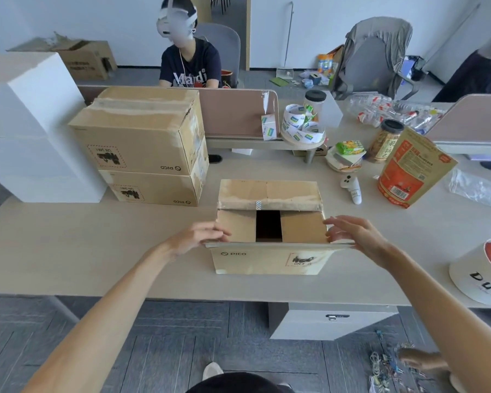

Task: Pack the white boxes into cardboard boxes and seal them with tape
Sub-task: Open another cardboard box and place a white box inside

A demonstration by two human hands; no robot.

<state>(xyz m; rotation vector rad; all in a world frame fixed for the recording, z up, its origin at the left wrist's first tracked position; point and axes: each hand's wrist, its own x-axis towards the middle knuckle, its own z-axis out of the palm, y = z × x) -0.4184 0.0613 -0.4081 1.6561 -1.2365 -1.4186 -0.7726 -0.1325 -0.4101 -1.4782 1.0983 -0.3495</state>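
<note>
While my left hand point(199, 236) and right hand point(352, 234) sit at the two ends of the near flap point(267, 245), I judge the task to be past its middle, with this carton only part closed. The open cardboard box point(270, 263) stands on the desk point(97, 251) at 12 o'clock, just ahead of me. Its two side flaps point(238, 226) are folded down with a dark gap between them, so I cannot tell what lies inside. The far flap point(270, 191) leans back toward 12 o'clock and carries only old, ragged tape. My left fingers lie gently bent across the flap's left end; the thumb is hidden, so I cannot tell whether it is a pinch. My right fingers are spread and relaxed above the right end, with the thumb at the flap's edge. At 10 o'clock two stacked cardboard boxes point(136, 143) have their tops closed with tape across the seam, which I take as finished work. At 9 o'clock what look like tall white boxes point(31, 129) stand unpacked, so more packing appears to remain. For this carton both long flaps need folding in and the seam needs taping; I cannot pick out a tape roll with any certainty.
</note>
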